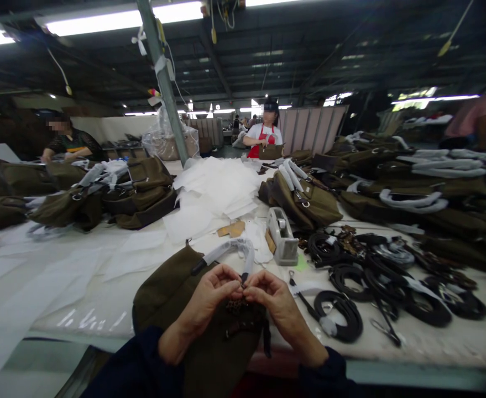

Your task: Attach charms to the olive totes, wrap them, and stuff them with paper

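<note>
Bag (213, 348) olive, handle (249, 254) white-wrapped; left hand (214, 288) and right hand (273, 297) pinch small fitting (243, 285)

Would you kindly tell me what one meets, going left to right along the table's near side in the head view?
White sheets → left hand → right hand → nearest coiled black strap → rightmost coiled black strap.

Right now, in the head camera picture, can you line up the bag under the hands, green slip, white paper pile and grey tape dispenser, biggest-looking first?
1. Bag
2. White paper pile
3. Grey tape dispenser
4. Green slip

The bag is nearest the camera, which helps it look biggest.
</note>
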Action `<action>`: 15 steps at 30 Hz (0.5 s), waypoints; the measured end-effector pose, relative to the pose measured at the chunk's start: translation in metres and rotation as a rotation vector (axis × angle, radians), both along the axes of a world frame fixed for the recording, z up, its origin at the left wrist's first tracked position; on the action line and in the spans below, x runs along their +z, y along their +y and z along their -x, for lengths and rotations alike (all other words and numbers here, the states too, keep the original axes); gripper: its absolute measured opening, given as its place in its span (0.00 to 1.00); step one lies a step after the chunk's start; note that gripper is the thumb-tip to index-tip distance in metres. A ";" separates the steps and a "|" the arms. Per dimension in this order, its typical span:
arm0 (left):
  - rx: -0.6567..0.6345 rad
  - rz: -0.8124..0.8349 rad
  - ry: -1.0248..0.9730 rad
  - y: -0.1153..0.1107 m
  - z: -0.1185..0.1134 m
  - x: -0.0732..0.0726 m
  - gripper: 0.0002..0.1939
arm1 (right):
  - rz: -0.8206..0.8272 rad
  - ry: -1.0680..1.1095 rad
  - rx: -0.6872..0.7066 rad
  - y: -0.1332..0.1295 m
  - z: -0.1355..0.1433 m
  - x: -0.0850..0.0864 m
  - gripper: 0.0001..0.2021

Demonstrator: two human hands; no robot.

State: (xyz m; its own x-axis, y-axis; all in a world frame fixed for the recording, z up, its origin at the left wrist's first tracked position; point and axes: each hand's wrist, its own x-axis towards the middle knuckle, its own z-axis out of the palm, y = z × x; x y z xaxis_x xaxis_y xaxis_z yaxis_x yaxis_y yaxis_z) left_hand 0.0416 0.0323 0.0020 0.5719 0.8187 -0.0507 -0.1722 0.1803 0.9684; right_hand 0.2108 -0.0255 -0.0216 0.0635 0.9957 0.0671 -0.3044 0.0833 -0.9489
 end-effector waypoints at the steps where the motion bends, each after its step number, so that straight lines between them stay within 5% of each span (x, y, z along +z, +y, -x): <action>1: -0.004 0.005 -0.020 0.000 0.001 -0.001 0.11 | -0.008 0.011 -0.001 -0.001 -0.001 0.000 0.11; 7: -0.092 0.030 -0.095 -0.003 0.001 -0.005 0.17 | 0.017 -0.001 -0.073 -0.002 0.002 0.006 0.12; 15: 0.017 -0.018 0.068 -0.001 -0.001 -0.011 0.11 | 0.050 -0.086 -0.107 0.001 0.005 0.010 0.15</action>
